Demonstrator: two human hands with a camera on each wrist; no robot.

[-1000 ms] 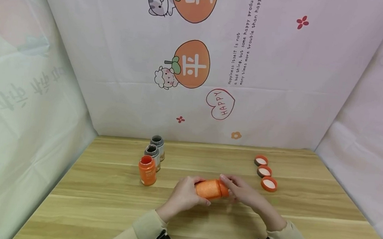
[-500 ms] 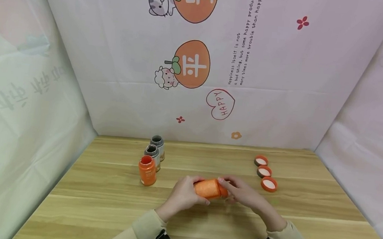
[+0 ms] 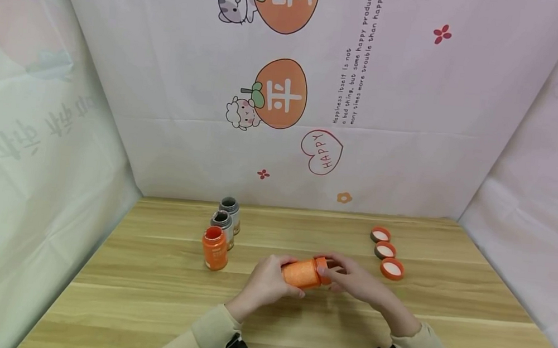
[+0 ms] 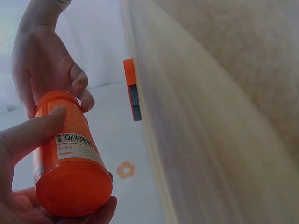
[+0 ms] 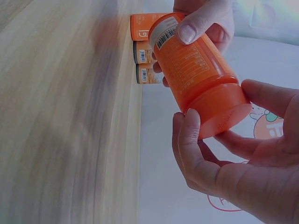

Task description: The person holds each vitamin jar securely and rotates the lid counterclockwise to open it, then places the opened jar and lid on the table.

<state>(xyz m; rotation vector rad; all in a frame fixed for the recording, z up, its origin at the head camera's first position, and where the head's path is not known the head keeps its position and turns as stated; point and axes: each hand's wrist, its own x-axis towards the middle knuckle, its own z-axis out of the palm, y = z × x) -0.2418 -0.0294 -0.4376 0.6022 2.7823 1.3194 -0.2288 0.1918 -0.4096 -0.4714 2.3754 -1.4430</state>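
In the head view an orange plastic bottle is held tilted above the table, its capped end towards the right. My left hand grips the bottle's body, thumb over the barcode label in the left wrist view. Around the ribless orange cap, my right hand pinches with thumb and fingertips at its rim. The right wrist view shows the cap seated on the bottle, with the palm apart from its flat top. What is inside the bottle cannot be seen.
At the left stand an open orange bottle and two open grey-necked bottles, one of them a grey bottle, in a row. Several centimetres from the right hand, three upturned lids lie in a line. A white printed cloth hangs behind the wooden table.
My right hand's fingers have shifted their hold around the cap, the thumb now lower and more of the cap showing. The left hand and bottle have barely moved.
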